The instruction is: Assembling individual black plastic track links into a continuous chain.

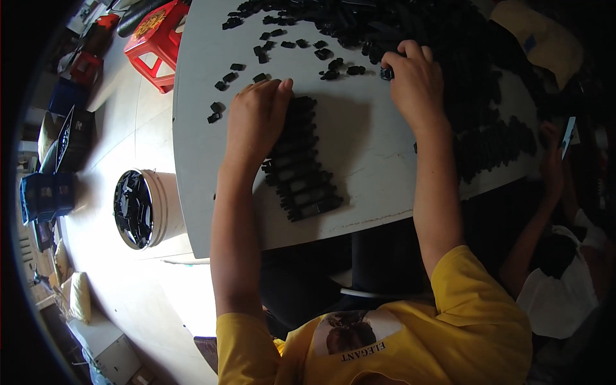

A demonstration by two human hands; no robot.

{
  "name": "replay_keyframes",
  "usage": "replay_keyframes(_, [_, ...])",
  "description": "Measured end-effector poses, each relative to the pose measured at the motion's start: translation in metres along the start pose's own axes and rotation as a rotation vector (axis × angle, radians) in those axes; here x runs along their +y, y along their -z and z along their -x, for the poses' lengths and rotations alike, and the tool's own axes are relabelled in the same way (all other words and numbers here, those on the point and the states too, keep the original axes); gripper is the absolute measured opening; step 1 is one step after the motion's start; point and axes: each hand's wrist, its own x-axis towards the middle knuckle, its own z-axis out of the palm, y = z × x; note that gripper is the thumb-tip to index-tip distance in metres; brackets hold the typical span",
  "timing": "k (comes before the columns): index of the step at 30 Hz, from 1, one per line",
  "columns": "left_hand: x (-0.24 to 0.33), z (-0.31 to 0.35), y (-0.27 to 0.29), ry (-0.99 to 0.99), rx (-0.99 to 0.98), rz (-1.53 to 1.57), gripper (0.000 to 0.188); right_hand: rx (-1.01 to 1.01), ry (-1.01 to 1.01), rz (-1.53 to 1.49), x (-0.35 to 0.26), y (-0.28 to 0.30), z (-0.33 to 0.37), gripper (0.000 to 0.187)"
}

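A strip of black plastic pieces (298, 163), laid side by side like links of a track, lies on the grey-white table. Against its far left edge rests my left hand (260, 109), its fingers curled in and the thumb up; what they hold, if anything, is hidden. Farther right, my right hand (414, 80) reaches to the edge of a large heap of black parts (449, 77). Its fingers are bent around a small black plastic piece (386, 74). Several loose small black pieces (263, 51) are scattered between and beyond both hands.
The table (378, 173) curves along its left side. A white bucket (160, 208) of black parts stands on the floor at left, with a red stool (157, 48) behind it. More joined black pieces (494, 151) lie at right, near another person holding a phone (568, 138).
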Motion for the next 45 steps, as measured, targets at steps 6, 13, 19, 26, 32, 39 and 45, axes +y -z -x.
replay_keyframes(6, [0.007,-0.003,0.002,-0.06,0.126,0.053,0.017,0.145,0.075,-0.291,-0.001,0.002,-0.003,0.026])
replay_keyframes(13, [0.025,-0.003,0.005,-0.165,0.131,0.236,0.023,-0.055,-0.072,-1.289,-0.021,0.014,-0.007,0.023])
replay_keyframes(19, [0.03,0.002,0.003,-0.025,0.003,0.426,0.037,-0.33,0.002,-1.799,-0.043,0.009,-0.002,0.026])
replay_keyframes(26, [0.013,-0.003,0.0,0.049,0.079,0.577,0.037,0.093,0.182,-0.781,-0.046,-0.024,0.001,0.017])
replay_keyframes(32, [0.022,-0.002,0.014,0.194,0.108,0.883,0.044,0.046,0.206,-0.599,-0.046,-0.024,0.002,0.02])
replay_keyframes(39, [0.013,-0.002,0.015,0.379,0.151,0.913,0.035,-0.077,0.076,-1.292,-0.062,0.0,0.002,0.019])
replay_keyframes(45, [0.017,-0.003,0.009,0.297,0.203,0.825,0.024,-0.115,0.079,-1.409,-0.067,0.013,0.008,0.015])
